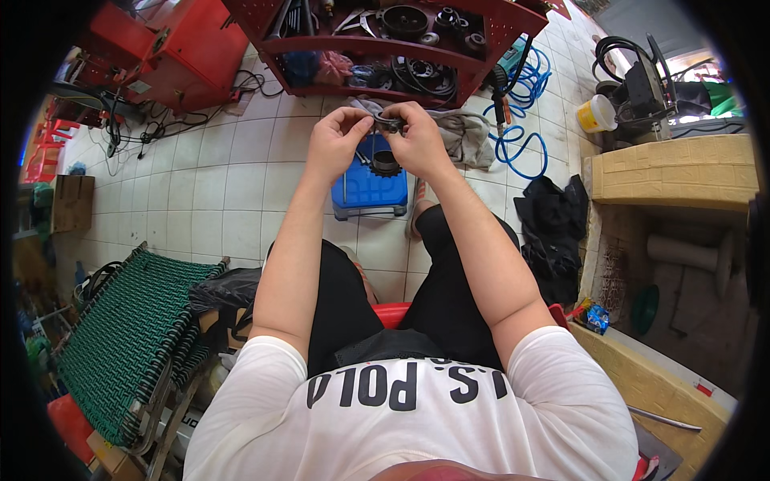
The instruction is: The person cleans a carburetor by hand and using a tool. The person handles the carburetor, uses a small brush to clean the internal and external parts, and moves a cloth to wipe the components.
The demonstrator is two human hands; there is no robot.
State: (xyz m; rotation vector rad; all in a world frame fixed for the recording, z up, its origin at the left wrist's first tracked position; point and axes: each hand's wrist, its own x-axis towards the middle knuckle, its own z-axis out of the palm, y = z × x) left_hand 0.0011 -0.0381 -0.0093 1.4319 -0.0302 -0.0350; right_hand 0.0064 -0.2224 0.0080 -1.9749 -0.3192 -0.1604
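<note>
Left hand (335, 143), right hand (421, 143) — fingers (350, 117) curled close — pinch a dark part (390, 124) (small).

The white shirt (345, 445) has short, loose sleeves (553, 369) ending near the elbows, and large, bold black lettering (395, 387) across the chest. The shorts (341, 293) are plain black.

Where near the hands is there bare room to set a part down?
Floor tiles lie bare left of the blue box, toward the green woven cot. A toothed metal part crowds the box's middle; rightward, grey cloth, blue hose and black cloth clutter the tiles.
</note>
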